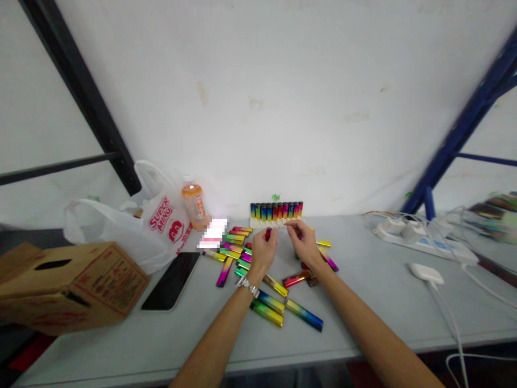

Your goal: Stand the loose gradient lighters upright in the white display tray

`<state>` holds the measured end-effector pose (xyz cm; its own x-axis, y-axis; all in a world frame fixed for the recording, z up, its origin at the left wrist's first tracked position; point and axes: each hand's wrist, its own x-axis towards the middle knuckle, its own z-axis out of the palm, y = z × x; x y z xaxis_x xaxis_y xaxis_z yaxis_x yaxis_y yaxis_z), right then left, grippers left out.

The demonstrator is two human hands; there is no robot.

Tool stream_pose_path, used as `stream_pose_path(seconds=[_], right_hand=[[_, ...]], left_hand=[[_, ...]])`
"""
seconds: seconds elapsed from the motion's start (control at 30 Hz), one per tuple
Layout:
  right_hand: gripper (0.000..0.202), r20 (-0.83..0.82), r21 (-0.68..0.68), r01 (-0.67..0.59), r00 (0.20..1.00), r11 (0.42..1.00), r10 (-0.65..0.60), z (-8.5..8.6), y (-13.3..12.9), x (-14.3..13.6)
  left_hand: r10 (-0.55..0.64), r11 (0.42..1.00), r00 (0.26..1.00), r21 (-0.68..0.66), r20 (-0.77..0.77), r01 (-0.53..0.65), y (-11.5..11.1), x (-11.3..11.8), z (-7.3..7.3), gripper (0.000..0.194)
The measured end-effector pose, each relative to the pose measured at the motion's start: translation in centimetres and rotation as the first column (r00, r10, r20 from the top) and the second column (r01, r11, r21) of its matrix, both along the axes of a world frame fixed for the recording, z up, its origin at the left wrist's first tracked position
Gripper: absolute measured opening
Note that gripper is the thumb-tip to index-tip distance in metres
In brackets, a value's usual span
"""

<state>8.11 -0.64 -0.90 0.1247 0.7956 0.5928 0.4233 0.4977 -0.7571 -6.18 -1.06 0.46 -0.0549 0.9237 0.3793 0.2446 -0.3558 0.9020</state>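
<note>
My left hand (263,252) is closed around a small, shiny tube (269,233), dark red at the end that shows. Close by on its right, my right hand (306,245) has its fingers curled round a dark purple tube (298,232), partly hidden by them. Just beyond both hands, a row of coloured tubes with black tops (277,210) stands upright in a whitish holder (255,222). Several more metallic tubes lie loose about my wrists, among them a yellow-blue tube (304,314), a green-yellow tube (267,312) and a red tube (297,278).
On the left are a cardboard box (109,277), a white plastic bag (137,237), a black phone (173,281) and an orange drink bottle (194,205). A power strip (428,242), a white charger (426,273) and cables lie on the right. A wall rises behind the grey table (375,307).
</note>
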Motion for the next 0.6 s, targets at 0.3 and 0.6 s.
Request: stream_pose_path(seconds=[0.3,0.6], right_hand=[[0.024,-0.059,-0.058,-0.044,0.997,0.997,0.041,-0.4,0.0,0.3],[0.024,-0.089,-0.08,-0.059,0.995,0.995,0.052,-0.6,-0.1,0.0]], left_hand=[[0.099,0.995,0.989,0.033,-0.106,-0.096,1.7,0.8,-0.2,0.034],[0.076,0.997,0.986,0.023,-0.146,-0.074,0.9,0.8,-0.8,0.034]])
